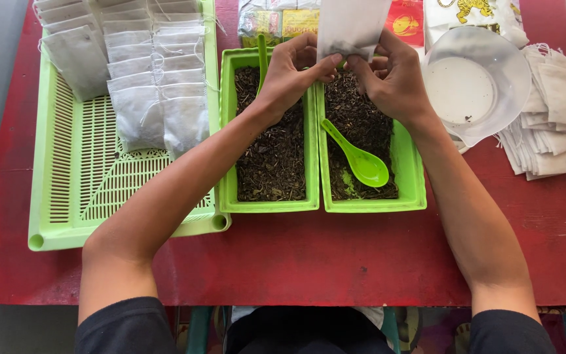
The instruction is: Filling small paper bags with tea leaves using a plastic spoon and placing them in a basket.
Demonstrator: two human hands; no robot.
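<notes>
Left hand [289,72]: we see fingers pinched shut on the bag's lower edge.
Right hand [394,75]: closed on the same edge, thumb in front.
Bag [352,23]: white, held above two green trays [270,204] of dried leaves.
Spoon [358,157]: lying free in the right tray.

Pouch [352,26] top cut by frame edge; second spoon [262,56] mostly behind left hand [289,72]; packets [276,19] cropped
</notes>
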